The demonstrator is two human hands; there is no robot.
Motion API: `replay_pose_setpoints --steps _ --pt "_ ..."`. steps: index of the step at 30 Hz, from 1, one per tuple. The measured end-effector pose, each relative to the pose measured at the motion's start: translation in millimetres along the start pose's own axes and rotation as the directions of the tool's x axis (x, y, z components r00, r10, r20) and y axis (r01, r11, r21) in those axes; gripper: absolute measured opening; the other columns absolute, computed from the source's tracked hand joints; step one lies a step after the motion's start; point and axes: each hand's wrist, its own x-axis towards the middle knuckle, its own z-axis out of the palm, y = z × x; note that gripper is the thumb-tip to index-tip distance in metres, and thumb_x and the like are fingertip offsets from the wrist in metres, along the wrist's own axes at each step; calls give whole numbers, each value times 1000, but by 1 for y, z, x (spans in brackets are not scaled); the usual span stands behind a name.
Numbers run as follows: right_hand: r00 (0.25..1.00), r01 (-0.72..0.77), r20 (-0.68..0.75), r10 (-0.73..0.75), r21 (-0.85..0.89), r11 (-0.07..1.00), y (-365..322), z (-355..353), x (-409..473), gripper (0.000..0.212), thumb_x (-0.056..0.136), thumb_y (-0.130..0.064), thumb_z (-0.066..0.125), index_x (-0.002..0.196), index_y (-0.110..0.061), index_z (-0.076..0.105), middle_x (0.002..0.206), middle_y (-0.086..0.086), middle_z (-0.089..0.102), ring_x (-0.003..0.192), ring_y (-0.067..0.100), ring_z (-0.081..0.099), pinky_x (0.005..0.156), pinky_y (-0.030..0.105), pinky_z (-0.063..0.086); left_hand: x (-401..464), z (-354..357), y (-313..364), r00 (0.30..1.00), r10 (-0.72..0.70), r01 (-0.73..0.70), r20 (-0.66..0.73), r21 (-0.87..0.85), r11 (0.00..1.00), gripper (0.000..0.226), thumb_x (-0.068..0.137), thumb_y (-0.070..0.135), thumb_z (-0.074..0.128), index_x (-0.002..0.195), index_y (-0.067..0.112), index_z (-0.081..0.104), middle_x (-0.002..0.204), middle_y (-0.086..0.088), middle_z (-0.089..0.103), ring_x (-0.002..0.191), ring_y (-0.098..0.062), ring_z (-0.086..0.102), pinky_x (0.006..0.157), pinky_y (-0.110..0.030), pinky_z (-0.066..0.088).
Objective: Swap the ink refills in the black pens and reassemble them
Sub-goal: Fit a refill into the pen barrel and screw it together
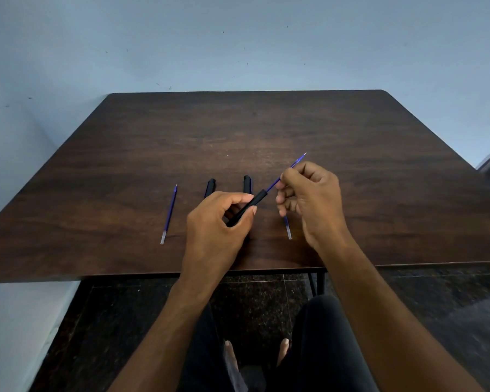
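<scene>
Fingers [281,184] of the right hand [309,199] are pinched closed on a blue refill [272,184], whose tip points up and away toward the far right. The lower end of this refill sits inside the open mouth of a black barrel [248,207], which is gripped by the closed fingers of the left hand [215,222] and held tilted above the worktop [266,131].

Whether the refill is being inserted or drawn out cannot be told from this view.

On the worktop: 1 loose refill [169,215] lies to the left, well apart from the hands; a 2nd loose refill [287,229] is partly hidden under the right hand; 2 black pen parts [210,187] [247,183] lie just beyond the left hand, identity (cap or barrel) uncertain.

Judged state: disassembly done; swap in progress; at least 1 pen not yet reassembled.
</scene>
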Motion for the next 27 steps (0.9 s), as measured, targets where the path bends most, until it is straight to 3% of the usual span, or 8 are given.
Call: replay_pose_setpoints --steps 5,9,14,27 --pt "995 -32 86 40 -90 995 1 -1 0 24 90 -9 68 67 -10 63 68 10 65 50 21 55 42 29 43 0 0 -1 1000 -22 21 -14 -20 1000 22 87 21 77 108 24 74 99 15 69 96 4 63 83 -4 43" --pt "996 -48 77 50 -29 998 -5 -9 3 18 87 -21 78 75 -11 70 70 8 66 51 19 56 42 28 44 -1 0 -1 999 -35 33 -34 -41 999 21 87 21 77 107 24 75 97 15 70 94 3 64 82 -6 44" --pt "998 -42 56 41 23 999 -7 -14 6 15 88 -11 78 74 -9 73 67 8 66 50 17 55 42 27 44 0 0 -1 998 -49 47 -37 -50 998 21 86 21 77 107 25 75 96 16 69 93 3 65 81 -6 45" --pt "995 -75 74 73 28 997 -7 -9 2 11 91 -11 74 89 -1 72 74 10 68 53 17 56 43 29 47 0 -1 0 999 -32 31 -26 -26 999 21 87 21 76 108 23 74 98 15 69 95 4 63 82 -6 45"
